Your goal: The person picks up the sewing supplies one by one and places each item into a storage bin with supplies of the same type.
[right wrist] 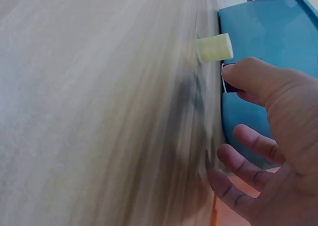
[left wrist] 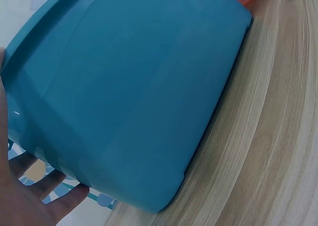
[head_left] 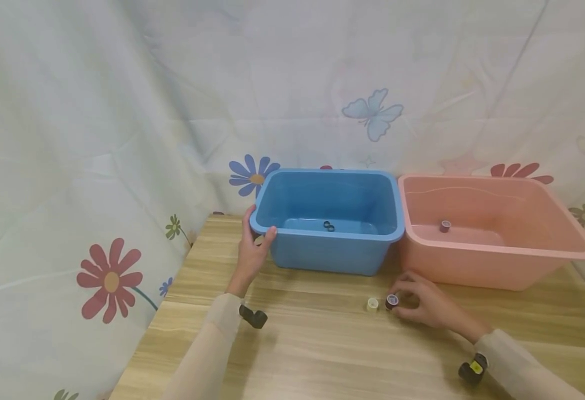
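At the near left corner of the blue bin (head_left: 322,253), my left hand (head_left: 253,256) grips the rim, with the thumb on the front side and the fingers round the left end. My right hand (head_left: 429,303) pinches a dark purple spool of thread (head_left: 391,301) between thumb and forefinger, low at the table in front of the bins. The other right fingers (right wrist: 238,161) are spread, holding nothing. Just left of that spool stands a pale yellow spool of thread (head_left: 372,304), upright on the table.
Two small black rings (head_left: 329,226) lie inside the blue bin. A pink bin (head_left: 472,264) stands against its right side, with a dark reddish spool (head_left: 444,226) on its floor. The wooden table (head_left: 312,344) reaches back to a flowered cloth (head_left: 282,83).
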`<action>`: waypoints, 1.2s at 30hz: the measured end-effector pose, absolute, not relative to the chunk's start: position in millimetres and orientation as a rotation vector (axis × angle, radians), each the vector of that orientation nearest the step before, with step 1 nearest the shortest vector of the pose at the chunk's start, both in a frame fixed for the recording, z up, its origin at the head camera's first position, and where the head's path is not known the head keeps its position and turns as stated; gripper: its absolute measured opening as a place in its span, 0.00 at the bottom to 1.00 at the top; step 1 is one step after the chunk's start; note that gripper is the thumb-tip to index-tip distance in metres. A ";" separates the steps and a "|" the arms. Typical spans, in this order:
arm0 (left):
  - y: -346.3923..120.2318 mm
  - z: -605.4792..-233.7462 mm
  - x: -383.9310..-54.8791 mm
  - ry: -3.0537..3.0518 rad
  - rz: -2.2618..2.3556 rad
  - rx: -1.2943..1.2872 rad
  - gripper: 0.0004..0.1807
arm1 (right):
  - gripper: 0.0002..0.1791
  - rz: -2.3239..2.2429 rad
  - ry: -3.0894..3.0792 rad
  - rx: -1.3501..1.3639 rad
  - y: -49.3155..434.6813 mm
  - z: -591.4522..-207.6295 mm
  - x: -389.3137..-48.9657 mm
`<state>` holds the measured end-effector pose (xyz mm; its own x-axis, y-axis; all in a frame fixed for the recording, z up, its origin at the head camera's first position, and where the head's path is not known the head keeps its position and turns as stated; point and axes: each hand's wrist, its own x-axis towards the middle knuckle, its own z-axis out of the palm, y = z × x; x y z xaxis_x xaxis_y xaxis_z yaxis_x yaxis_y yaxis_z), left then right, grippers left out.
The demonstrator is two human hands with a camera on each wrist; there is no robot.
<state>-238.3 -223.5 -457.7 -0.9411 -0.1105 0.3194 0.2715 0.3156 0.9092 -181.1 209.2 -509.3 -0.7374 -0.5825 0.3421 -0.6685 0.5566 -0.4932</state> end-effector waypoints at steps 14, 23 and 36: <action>-222.2 -456.8 -238.1 -2.267 -1.662 -0.136 0.44 | 0.19 0.902 -2.624 1.144 209.1 -488.2 -174.1; -223.1 -457.5 -237.6 -2.263 -1.665 -0.142 0.45 | 0.19 0.820 -2.571 1.196 209.8 -460.0 -166.7; -224.4 -459.2 -238.3 -2.269 -1.656 -0.157 0.44 | 0.21 0.772 -2.525 1.268 213.1 -429.4 -166.2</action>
<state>-238.3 -224.4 -459.2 -0.9406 -0.1023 0.3238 0.2771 0.3196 0.9061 -166.2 213.1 -429.4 -0.6068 -0.6825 0.4075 -0.7937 0.4919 -0.3580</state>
